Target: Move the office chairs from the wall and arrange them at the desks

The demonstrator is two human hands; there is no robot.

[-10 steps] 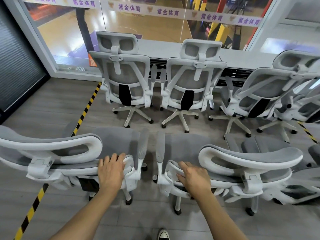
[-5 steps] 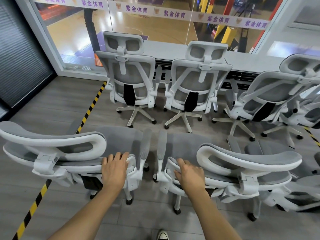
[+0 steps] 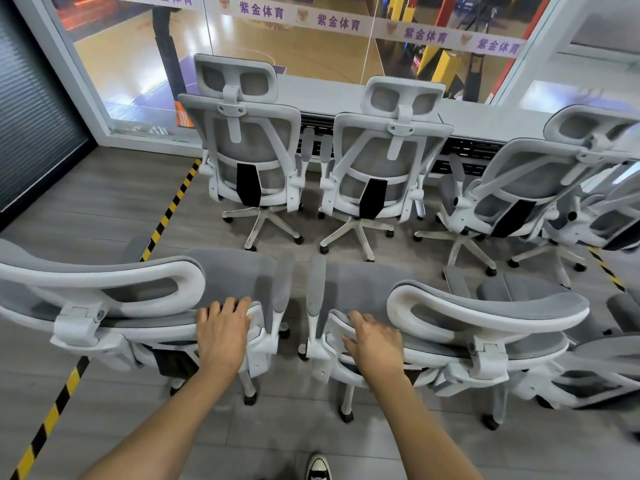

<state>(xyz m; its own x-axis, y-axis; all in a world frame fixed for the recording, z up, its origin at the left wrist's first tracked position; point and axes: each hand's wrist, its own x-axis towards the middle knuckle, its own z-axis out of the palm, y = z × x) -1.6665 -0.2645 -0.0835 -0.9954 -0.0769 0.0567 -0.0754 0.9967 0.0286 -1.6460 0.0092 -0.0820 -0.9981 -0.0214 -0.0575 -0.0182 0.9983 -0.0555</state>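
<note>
Two chairs already sit tucked at the desk [image 3: 485,116] at twelve o'clock, a third [image 3: 512,188] at two o'clock angled, perhaps not yet squared; two more remain in hand; the left hand [image 3: 223,332] grips the backrest top of the left chair [image 3: 104,289] at nine o'clock; the right hand [image 3: 372,339] clasps the right chair [image 3: 485,313] at three; further chairs crowd the right edge, count unclear.

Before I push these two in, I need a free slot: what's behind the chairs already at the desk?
Behind the two desk chairs lies the grey desktop, with a dark slatted panel under its edge, then the glass wall. The chair backs hide the legroom below.
</note>
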